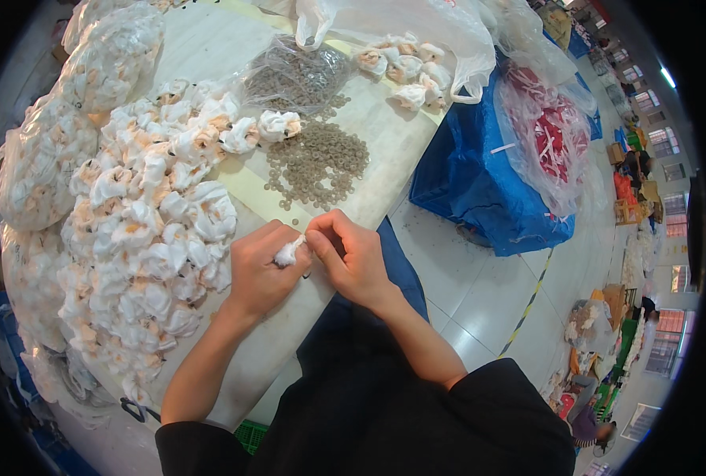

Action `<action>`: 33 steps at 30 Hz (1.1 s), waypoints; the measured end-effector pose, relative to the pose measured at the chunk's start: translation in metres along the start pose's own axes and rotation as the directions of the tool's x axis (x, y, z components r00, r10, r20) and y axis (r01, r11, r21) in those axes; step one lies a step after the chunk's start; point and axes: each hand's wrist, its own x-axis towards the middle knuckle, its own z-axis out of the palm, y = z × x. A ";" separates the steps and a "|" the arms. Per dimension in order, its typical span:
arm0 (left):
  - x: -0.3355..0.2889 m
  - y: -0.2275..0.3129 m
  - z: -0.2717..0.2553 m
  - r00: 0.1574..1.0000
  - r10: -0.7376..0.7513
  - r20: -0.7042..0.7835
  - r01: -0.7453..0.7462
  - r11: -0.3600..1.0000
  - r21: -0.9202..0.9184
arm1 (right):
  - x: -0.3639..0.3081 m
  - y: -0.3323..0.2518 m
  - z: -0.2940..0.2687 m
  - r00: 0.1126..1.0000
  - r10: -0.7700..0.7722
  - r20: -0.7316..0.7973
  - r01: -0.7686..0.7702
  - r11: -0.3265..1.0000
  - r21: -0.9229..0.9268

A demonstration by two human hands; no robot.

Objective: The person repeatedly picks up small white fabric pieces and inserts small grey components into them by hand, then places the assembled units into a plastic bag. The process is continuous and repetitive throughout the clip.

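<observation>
My left hand (pixel 259 268) is closed around a small white plush piece (pixel 287 253), whose fluffy end pokes out between thumb and fingers. Pinched against the same piece, the thumb and forefinger of my right hand (pixel 346 255) meet at its edge; anything tiny between those fingertips is hidden. Just beyond my hands a pile of small grey ring-shaped discs (pixel 319 166) is spread on the table (pixel 384 151). Behind it lies a clear plastic bag (pixel 296 75) full of similar discs. A large heap of white plush pieces (pixel 143 230) with beige patches lies left of my hands.
Several more plush pieces (pixel 407 67) sit at the far right corner beside a white plastic bag (pixel 440 32). A blue bag (pixel 480 174) with red-and-white material (pixel 552 131) stands on the floor right of the table. Dark handle loops (pixel 139 410) show at the table's near left edge.
</observation>
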 end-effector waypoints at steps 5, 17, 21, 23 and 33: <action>0.001 -0.005 -0.001 0.989 -0.112 -0.098 0.106 0.992 -0.065 | 0.015 0.003 -0.001 0.977 -0.196 -0.082 0.175 0.961 -0.213; 0.003 -0.016 -0.005 0.954 -0.268 -0.135 0.239 0.951 -0.197 | 0.066 0.010 0.019 0.957 -0.255 -0.137 0.134 0.811 -0.569; 0.002 -0.016 -0.004 0.954 -0.264 -0.142 0.233 0.951 -0.202 | 0.067 0.012 0.021 0.963 -0.235 -0.128 0.119 0.805 -0.582; 0.002 -0.018 -0.004 0.962 -0.227 -0.149 0.199 0.963 -0.182 | 0.067 0.012 0.022 0.964 -0.230 -0.131 0.115 0.810 -0.576; 0.002 -0.015 -0.005 0.953 -0.269 -0.142 0.237 0.950 -0.204 | 0.069 0.013 0.023 0.960 -0.256 -0.115 0.140 0.793 -0.593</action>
